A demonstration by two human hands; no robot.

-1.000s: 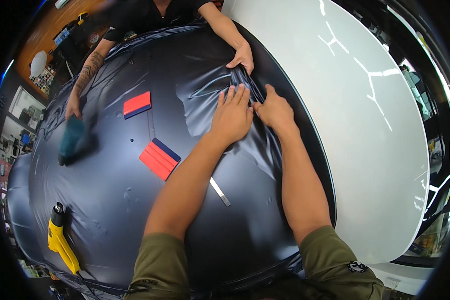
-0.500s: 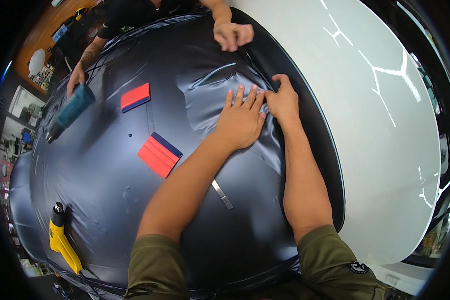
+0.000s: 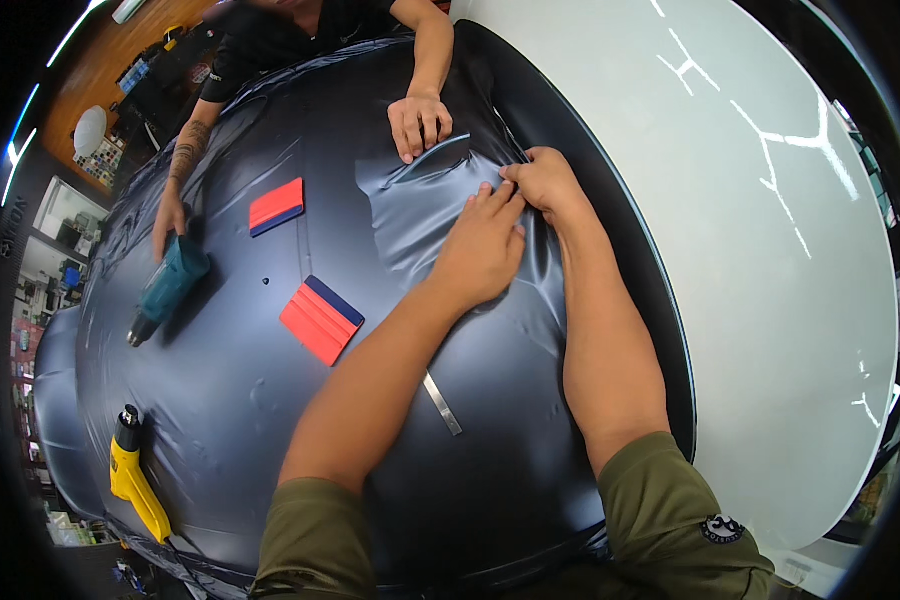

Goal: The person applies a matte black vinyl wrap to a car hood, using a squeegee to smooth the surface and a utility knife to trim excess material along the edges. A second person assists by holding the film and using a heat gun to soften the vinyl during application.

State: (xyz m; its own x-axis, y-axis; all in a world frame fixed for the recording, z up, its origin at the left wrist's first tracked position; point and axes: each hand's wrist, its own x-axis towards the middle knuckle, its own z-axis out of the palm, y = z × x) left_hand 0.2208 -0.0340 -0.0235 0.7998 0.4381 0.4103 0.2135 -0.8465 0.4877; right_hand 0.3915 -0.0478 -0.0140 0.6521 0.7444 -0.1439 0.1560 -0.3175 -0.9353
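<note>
A matte black vinyl film (image 3: 250,400) is draped over a curved car body. My left hand (image 3: 480,250) lies flat on it, fingers spread, pressing a wrinkled patch. My right hand (image 3: 542,182) pinches the film's edge at the seam beside a white panel (image 3: 750,250). Across from me another person's hand (image 3: 419,125) presses the film near a raised crease, and their other hand (image 3: 168,222) rests on a teal heat gun (image 3: 168,288).
Two red squeegees with blue edges lie on the film, one (image 3: 320,318) near my left forearm and one (image 3: 276,206) farther off. A thin metal strip (image 3: 442,403) lies by my elbow. A yellow heat gun (image 3: 135,480) sits at lower left.
My hands have slid farther up the film toward the seam. The other person's hand came down onto the film, and their teal heat gun was lowered onto the surface.
</note>
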